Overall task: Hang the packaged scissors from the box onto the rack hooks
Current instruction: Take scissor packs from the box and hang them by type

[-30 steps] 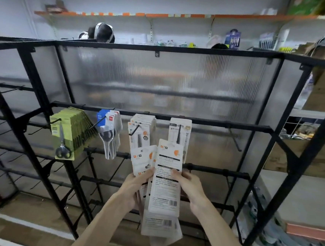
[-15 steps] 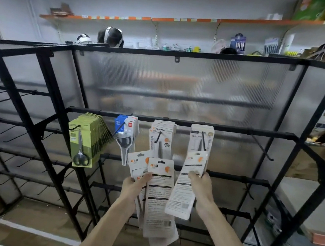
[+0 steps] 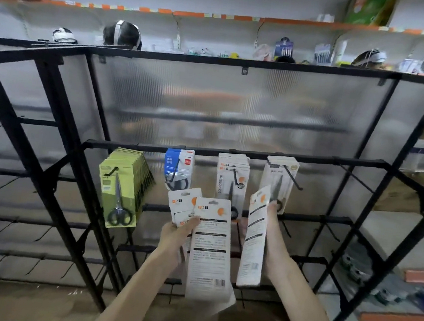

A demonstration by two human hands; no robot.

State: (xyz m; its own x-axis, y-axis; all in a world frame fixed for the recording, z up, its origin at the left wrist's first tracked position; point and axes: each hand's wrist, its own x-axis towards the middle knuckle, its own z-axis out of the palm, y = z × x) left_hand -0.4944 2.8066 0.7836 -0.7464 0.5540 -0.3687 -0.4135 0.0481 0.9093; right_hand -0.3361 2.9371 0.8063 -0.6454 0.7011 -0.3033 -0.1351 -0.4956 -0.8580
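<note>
While the rack (image 3: 232,154) is filling: four hooks along its upper bar are carrying stock, namely the green packs (image 3: 122,188), the blue packs (image 3: 177,168), the white packs (image 3: 232,178) and the pale packs (image 3: 279,176) on the fourth hook (image 3: 293,179).
Left hand (image 3: 175,237): it is clenching its grip round a fan of packs (image 3: 210,250), with the thumb lying across the fronts, and is holding them below the blue and white rows.
Right hand (image 3: 275,233): its grip is grasping a single pack (image 3: 253,242), turned nearly edge-on and raised just beside the pale packs. The pack's top is sitting below and left of the fourth hook's tip and is not hanging on it.
Progress: as a judgement, the job is looking partway through. One pack is going up and several are waiting in the fan (how many is hard to count). The box is not showing clearly, so what is lying in it cannot be told.
Open room: a spare hook (image 3: 356,179) is jutting out bare to the right, and the bar beyond it is carrying nothing.
Edges: the fourth hook's upturned tip is likely calling for a lift over it before the pack slides back. The lower bar (image 3: 321,218) is running close behind the right hand, and the back panel (image 3: 224,104) is closing off the rear.
</note>
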